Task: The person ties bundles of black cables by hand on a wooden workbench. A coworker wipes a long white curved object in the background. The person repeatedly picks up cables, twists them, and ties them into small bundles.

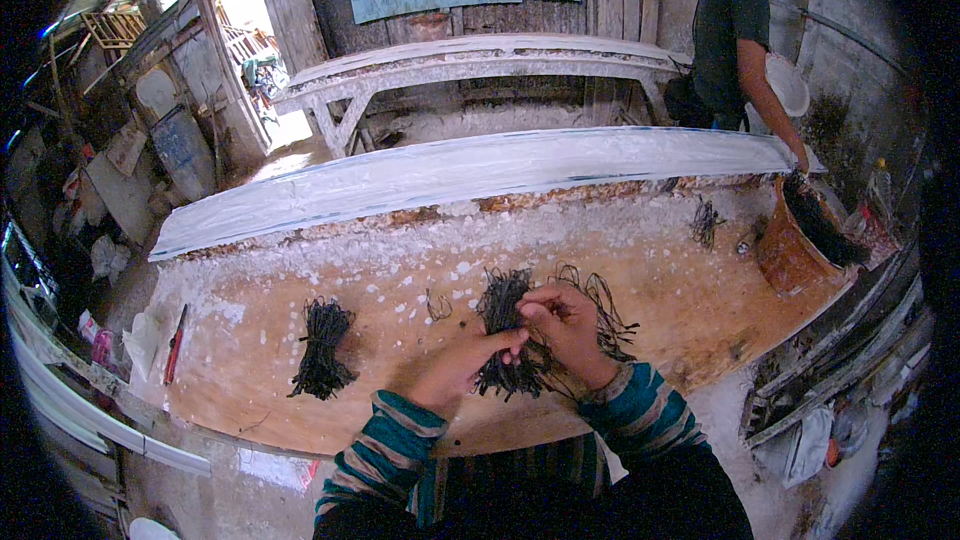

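Note:
A bundle of thin black cords point(503, 298) is at the middle of the board in front of me, its ends fanned at top and bottom. My left hand point(468, 365) closes around its waist, thumb laid across. Just right of it, my right hand point(570, 327) pinches thumb and fingertips together against the bundle; what lies in the pinch is too small to make out. Loose looped cords point(612, 315) spread beside and beyond my right hand. Further left lies another black bundle point(323, 348), narrowed at its middle. A few thin strands point(438, 306) rest between the two bundles.
An orange bucket point(790, 240) full of black cords lies tipped at the right, where another person point(735, 40) reaches in. Small cords point(707, 224) lie nearby. A red-handled tool point(175, 345) sits at the left edge. A raised white plank point(480, 175) borders the far side.

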Tool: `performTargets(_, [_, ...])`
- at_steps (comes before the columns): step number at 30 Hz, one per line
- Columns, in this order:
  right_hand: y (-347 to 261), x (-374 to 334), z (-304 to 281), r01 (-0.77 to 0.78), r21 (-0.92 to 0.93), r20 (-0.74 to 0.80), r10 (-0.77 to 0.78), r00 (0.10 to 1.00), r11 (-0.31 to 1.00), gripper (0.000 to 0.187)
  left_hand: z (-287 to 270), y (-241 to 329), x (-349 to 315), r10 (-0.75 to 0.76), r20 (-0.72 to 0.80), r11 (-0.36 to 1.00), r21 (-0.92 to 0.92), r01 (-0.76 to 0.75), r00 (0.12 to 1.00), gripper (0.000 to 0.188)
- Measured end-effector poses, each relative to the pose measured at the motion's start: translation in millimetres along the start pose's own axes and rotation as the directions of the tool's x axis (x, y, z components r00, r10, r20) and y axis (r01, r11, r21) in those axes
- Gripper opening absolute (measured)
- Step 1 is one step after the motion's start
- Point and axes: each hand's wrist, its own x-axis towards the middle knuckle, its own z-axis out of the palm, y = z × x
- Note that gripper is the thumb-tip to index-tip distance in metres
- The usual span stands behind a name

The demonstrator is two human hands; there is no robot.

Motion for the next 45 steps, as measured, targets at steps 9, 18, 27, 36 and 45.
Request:
performTargets(9, [24.6, 18.5, -15.2, 0.076, -0.512, 0.171, 0.016, 0.985, 0.855, 0.012, -38.0, 21.2, -1.4, 0.185, -0.286, 0.883, -0.372, -0.287, 0.94, 0.028])
performTargets(18, [28.9, 13.4, -10.1, 0.327, -0.689, 0.468, 0.052, 0.882, 0.646, 0.027, -60.4, 9.1, 10.6, 0.182, -0.372, 0.826, -0.445, -0.347, 0.91, 0.031])
performTargets(27, [31.7, 14.1, -11.0, 0.108, -0.582, 0.221, 0.03, 0.975, 0.806, 0.02, -62.4, 2.5, 17.6, 0.167, -0.421, 0.813, -0.452, -0.366, 0.892, 0.021])
performTargets(36, [37.9, 21.1, -19.1, -0.148, -0.162, 0.096, 0.165, 0.982, 0.976, 0.02, -46.6, -1.9, 16.8, 0.2, -0.33, 0.841, -0.426, -0.335, 0.922, 0.018])
performTargets(45, [31.7, 24.1, -18.3, -0.192, -0.021, 0.067, 0.193, 0.979, 0.981, 0.026, -37.0, -1.7, 14.9, 0.199, -0.293, 0.911, -0.298, -0.287, 0.935, 0.026])
